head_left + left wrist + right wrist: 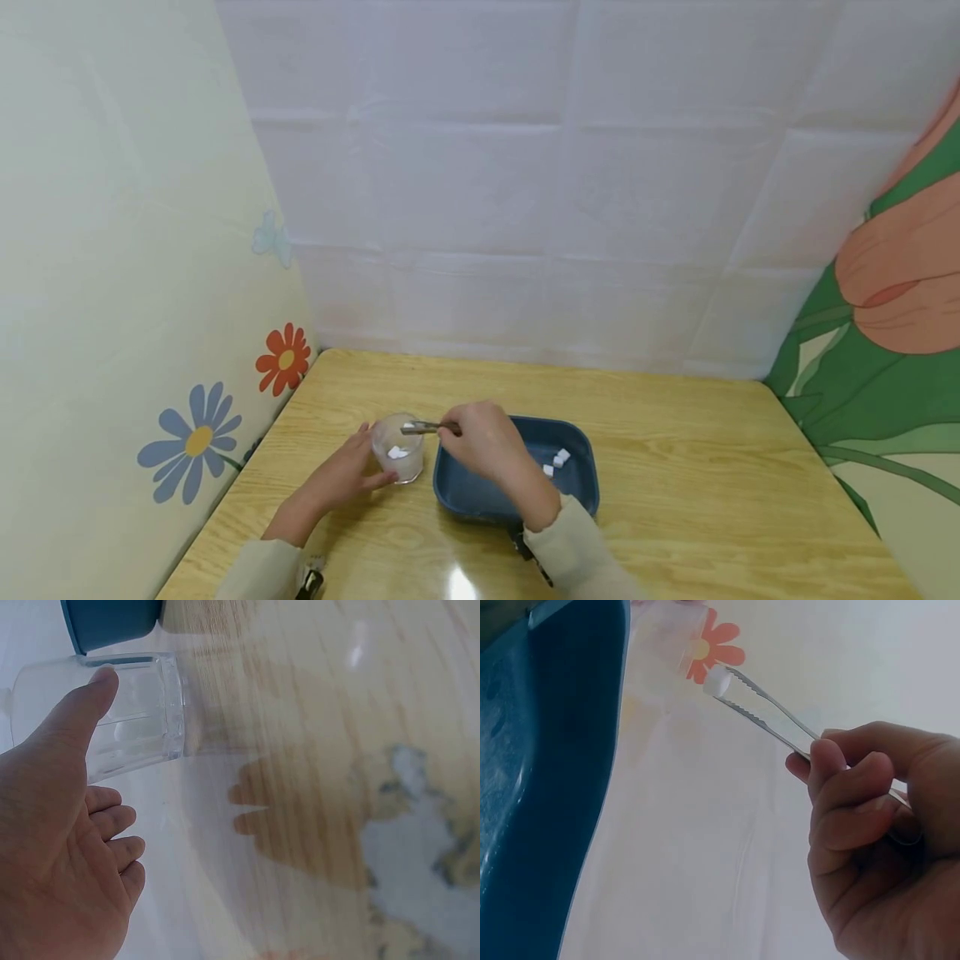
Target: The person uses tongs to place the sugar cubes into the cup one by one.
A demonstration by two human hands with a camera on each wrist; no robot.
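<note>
A clear glass (408, 471) with white cubes (397, 452) inside stands on the table, left of a dark blue tray. My left hand (337, 477) holds it from the left side, thumb along the near wall in the left wrist view, the other fingers partly curled. With its fingers curled round them, my right hand (486, 440) grips slim metal tongs (429, 428). Their toothed tips pinch a small white cube (717, 680), which is over the mouth of the glass in the head view.
The dark blue tray (472, 500) sits right beside the glass, under my right forearm. A few white cubes (561, 457) lie in its right part. A pale sheet (510, 208) hangs behind the wooden table (697, 492), with flower-printed cloths at both sides.
</note>
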